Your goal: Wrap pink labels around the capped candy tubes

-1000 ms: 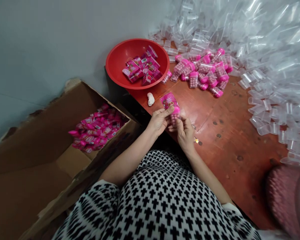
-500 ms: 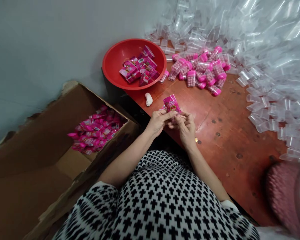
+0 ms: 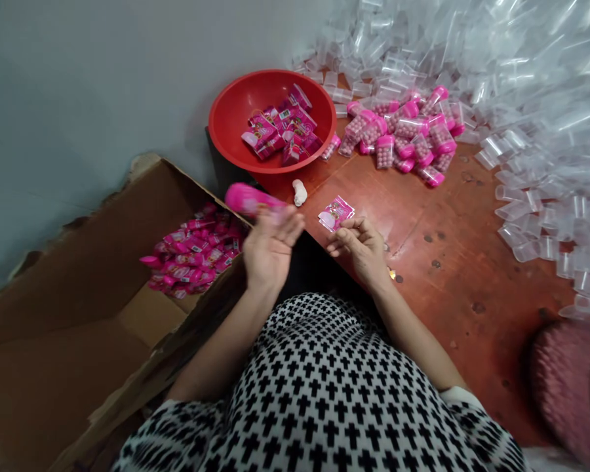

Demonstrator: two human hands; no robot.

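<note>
A pink-wrapped container, smeared by motion, is at the fingertips of my left hand, near the edge of the cardboard box. My left fingers are stretched out with the palm showing; whether they still touch the container I cannot tell. My right hand is over the table edge, fingers curled toward the thumb, with nothing visible in them. Just beyond its fingers, a small stack of pink printed sleeves lies on the table. A white crumpled lump sits to the left of the sleeves.
The cardboard box at left holds several pink-wrapped containers. On the wooden table stands a red bowl with pink packaging inside. Pink-capped bead-filled containers are heaped behind, clear tubes beyond, and a tub of pink beads at right.
My hands have come apart. The pink-wrapped container has gone left with my left hand, toward the box. My right hand stays near the table edge, and the stack of sleeves now shows.
</note>
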